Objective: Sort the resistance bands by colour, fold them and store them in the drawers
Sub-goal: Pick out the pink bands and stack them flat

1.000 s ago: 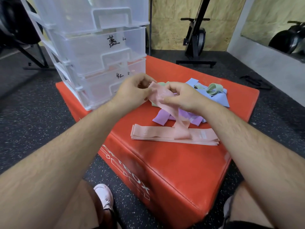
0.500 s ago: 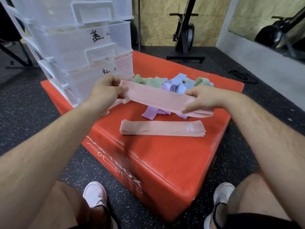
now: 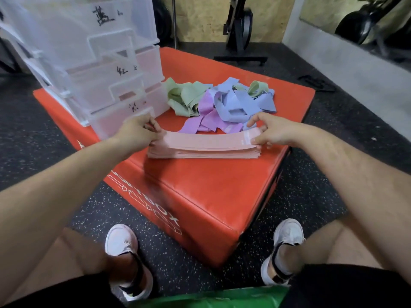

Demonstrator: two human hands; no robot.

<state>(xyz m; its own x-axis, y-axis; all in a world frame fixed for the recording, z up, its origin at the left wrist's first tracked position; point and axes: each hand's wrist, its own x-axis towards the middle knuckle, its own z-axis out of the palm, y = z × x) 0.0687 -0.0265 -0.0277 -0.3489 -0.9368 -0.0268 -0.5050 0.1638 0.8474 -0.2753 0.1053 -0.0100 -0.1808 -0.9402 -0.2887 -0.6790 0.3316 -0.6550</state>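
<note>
On the red box (image 3: pixel 200 185), both hands pinch a pink band (image 3: pixel 200 141) onto the pink stack (image 3: pixel 203 152): left hand (image 3: pixel 135 134) and right hand (image 3: pixel 273 131) grip opposite ends; square the edges with the stack below before releasing

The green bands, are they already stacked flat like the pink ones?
No, the green bands lie crumpled in a loose heap beside the drawers.

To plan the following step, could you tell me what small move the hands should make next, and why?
Probably let go of the top pink band: the left hand and right hand pinch its ends, and it already lies flat on the pink stack.
</note>
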